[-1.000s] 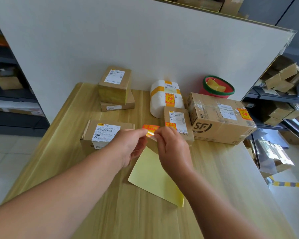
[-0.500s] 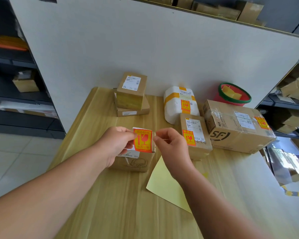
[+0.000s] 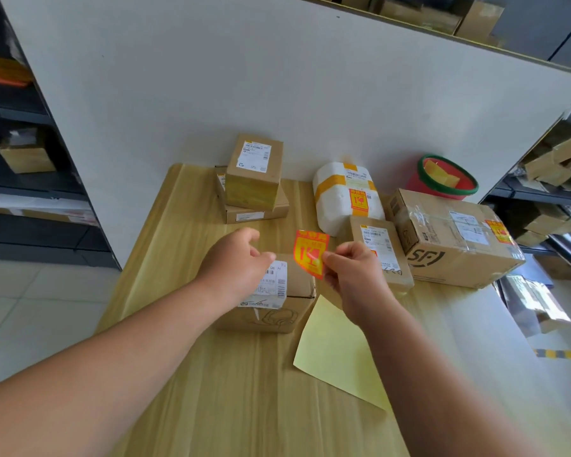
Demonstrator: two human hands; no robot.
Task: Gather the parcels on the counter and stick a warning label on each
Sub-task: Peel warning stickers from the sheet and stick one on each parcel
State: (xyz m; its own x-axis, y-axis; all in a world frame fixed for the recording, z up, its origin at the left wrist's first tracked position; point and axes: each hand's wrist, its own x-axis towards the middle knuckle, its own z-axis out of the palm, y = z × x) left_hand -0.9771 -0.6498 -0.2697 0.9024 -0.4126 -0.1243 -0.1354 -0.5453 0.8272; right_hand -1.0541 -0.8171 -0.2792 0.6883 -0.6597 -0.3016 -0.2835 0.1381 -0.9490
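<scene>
My right hand [image 3: 355, 280] pinches an orange-and-yellow warning label [image 3: 310, 253] by its right edge, just above a small brown parcel [image 3: 277, 301] with a white shipping slip. My left hand [image 3: 234, 263] hovers over that parcel's left half, fingers loosely curled and holding nothing. Behind stand two stacked brown boxes [image 3: 253, 179] without warning labels. A white foam parcel [image 3: 346, 196], a flat brown parcel [image 3: 381, 250] and a large taped carton [image 3: 452, 237] each carry an orange label.
A pale yellow backing sheet [image 3: 335, 351] lies on the wooden counter [image 3: 192, 374] to the right of the near parcel. A red basin with a green rim [image 3: 447, 178] sits at the back right against the white partition [image 3: 277, 87]. Shelves of boxes flank both sides.
My left hand has let go of the label, which both hands held half a second ago, and moved left over the parcel. The label now hangs from my right hand alone, tilted.
</scene>
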